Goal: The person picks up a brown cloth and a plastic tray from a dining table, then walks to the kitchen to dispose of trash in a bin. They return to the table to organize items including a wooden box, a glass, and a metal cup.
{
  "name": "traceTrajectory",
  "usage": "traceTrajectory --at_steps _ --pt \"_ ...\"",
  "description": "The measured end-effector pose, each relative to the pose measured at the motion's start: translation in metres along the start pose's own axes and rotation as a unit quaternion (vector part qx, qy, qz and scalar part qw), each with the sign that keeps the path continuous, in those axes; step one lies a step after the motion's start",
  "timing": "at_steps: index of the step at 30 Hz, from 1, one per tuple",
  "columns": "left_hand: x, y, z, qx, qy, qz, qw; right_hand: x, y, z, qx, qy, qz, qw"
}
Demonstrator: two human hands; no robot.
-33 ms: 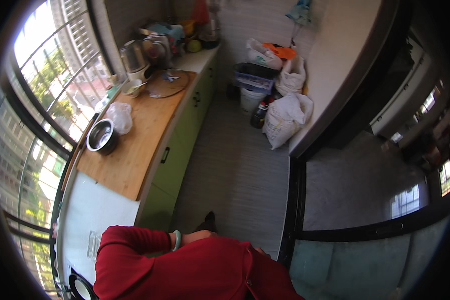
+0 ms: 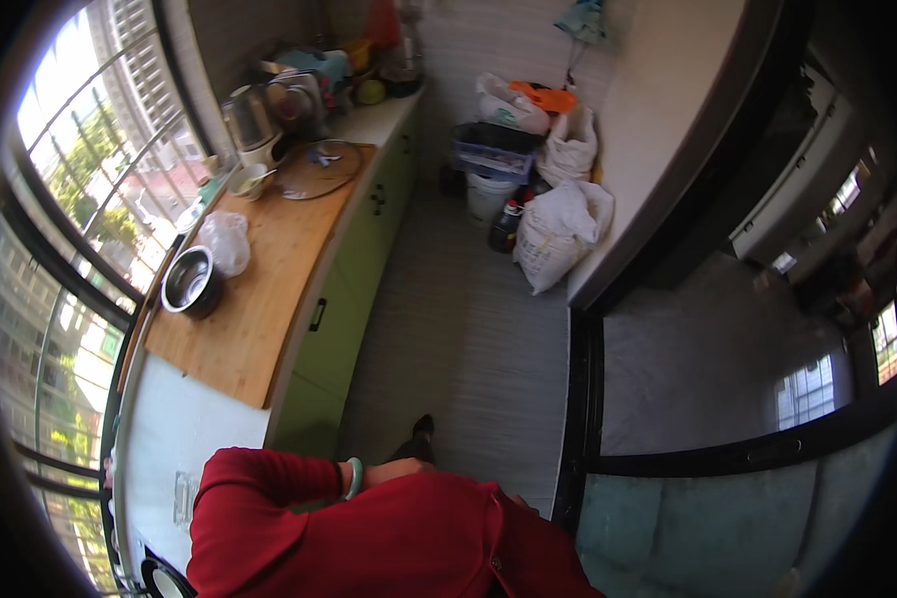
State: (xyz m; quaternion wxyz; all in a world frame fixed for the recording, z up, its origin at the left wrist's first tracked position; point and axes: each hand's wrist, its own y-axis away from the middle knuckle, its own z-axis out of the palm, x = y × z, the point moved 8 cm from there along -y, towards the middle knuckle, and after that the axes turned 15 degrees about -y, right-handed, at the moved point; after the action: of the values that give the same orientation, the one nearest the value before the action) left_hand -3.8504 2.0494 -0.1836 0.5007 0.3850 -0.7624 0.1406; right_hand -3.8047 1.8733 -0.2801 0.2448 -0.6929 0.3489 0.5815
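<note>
My left arm, in a red sleeve with a pale green bracelet (image 2: 354, 478) at the wrist, bends across the front of my body. Part of my left hand (image 2: 397, 470) shows past the bracelet; its fingers are hidden behind the red top (image 2: 399, 533). Of my right hand (image 2: 524, 506) only a sliver appears at the other side of the top, so its fingers do not show either. No held thing can be seen at either hand. Nearest to the left arm is the white countertop (image 2: 194, 409), with a small clear object (image 2: 182, 498) on it.
A wooden board (image 2: 259, 309) carries a metal bowl (image 2: 191, 282), a plastic bag (image 2: 225, 243), a small bowl (image 2: 250, 181) and a round board (image 2: 314, 169). Green cabinets (image 2: 334, 324) line the left. White sacks (image 2: 553, 239) and a bucket (image 2: 488, 199) stand ahead; a black door frame (image 2: 585, 399) is right.
The view has shifted slightly, so the counter and sacks sit a little further left. My dark shoe shows a bit farther forward. Both hands keep their place against my body.
</note>
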Motion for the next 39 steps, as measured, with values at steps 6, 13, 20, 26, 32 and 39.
traceTrajectory --at_steps 6,13,20,26,32,39 --pt "-0.006 -0.127 -0.065 -0.12 -0.163 -0.035 0.979 0.01 -0.033 -0.074 0.12 -0.018 0.069 0.99" --pt "-0.011 -0.289 -0.108 -0.286 0.058 0.129 0.948 0.009 -0.059 -0.166 0.283 -0.037 0.115 0.951" --pt "-0.029 -0.448 -0.145 -0.364 -0.03 0.083 0.927 0.034 -0.061 -0.279 0.48 -0.217 0.192 0.828" --pt "0.024 -0.663 -0.174 -0.145 0.272 -0.065 0.949 0.049 -0.076 -0.471 0.629 -0.525 -0.1 0.565" --pt "0.114 -0.84 -0.164 -0.192 0.554 -0.077 0.806 0.061 -0.039 -0.649 0.628 -0.608 -0.365 0.319" --pt "0.224 -1.015 -0.099 -0.343 0.57 -0.042 0.745 0.032 0.026 -0.795 0.631 -0.541 -0.503 0.238"
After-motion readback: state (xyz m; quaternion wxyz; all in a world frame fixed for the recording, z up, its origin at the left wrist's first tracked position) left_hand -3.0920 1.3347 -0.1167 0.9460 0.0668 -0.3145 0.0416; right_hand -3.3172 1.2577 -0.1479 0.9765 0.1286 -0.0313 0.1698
